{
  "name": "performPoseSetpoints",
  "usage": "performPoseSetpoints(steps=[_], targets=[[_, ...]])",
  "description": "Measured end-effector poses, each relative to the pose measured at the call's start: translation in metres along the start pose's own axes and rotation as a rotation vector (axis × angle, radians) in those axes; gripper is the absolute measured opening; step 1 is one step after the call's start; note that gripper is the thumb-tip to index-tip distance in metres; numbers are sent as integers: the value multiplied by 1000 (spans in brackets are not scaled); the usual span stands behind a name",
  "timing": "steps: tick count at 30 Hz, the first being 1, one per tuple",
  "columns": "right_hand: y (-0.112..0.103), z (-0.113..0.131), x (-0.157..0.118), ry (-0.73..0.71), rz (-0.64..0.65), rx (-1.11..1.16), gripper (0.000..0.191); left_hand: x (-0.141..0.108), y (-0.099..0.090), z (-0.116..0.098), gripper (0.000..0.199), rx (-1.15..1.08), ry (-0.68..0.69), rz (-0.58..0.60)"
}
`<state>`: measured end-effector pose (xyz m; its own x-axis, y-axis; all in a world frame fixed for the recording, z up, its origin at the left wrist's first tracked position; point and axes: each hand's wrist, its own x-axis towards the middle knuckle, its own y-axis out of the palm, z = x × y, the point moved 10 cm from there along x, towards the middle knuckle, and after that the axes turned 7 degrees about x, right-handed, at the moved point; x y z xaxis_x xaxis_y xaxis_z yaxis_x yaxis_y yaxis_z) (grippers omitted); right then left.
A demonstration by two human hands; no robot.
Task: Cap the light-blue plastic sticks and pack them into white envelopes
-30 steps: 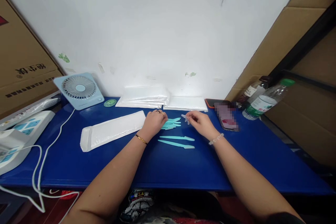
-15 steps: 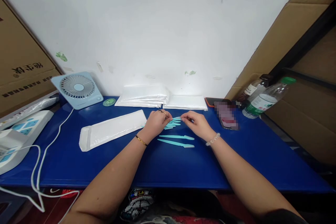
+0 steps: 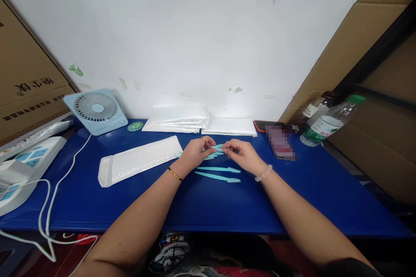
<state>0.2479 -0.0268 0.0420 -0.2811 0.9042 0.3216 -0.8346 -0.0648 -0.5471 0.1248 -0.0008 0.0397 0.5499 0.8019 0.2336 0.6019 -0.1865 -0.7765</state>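
Teal eyebrow razors lie on the blue table in front of me. My left hand (image 3: 199,152) is closed, thumb and fingers pinching one end of an eyebrow razor (image 3: 218,147). Its other end is pinched by my right hand (image 3: 244,156). Beneath my fingertips several more razors (image 3: 212,156) lie in a loose group, partly hidden by my left hand. Nearer to me, two razors (image 3: 218,169) rest side by side, their blade ends to the right. Left of my left hand lies a white padded envelope (image 3: 141,160), with a teal tip at its right end.
White padded envelopes (image 3: 177,117) are stacked along the wall. A small blue fan (image 3: 97,108) and a power strip (image 3: 35,156) with white cables stand at the left. Phones (image 3: 281,143) and plastic bottles (image 3: 331,125) are at the right.
My hands have come slightly closer together over the loose razors, both fingertips now meeting around a razor. The two nearer razors and the envelope have not moved.
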Motion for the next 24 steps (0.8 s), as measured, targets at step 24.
performPoseSetpoints(steps=[24], targets=[[-1, -30, 4, -8, 158, -644, 10, -3, -5, 16, 22, 472, 82, 116]])
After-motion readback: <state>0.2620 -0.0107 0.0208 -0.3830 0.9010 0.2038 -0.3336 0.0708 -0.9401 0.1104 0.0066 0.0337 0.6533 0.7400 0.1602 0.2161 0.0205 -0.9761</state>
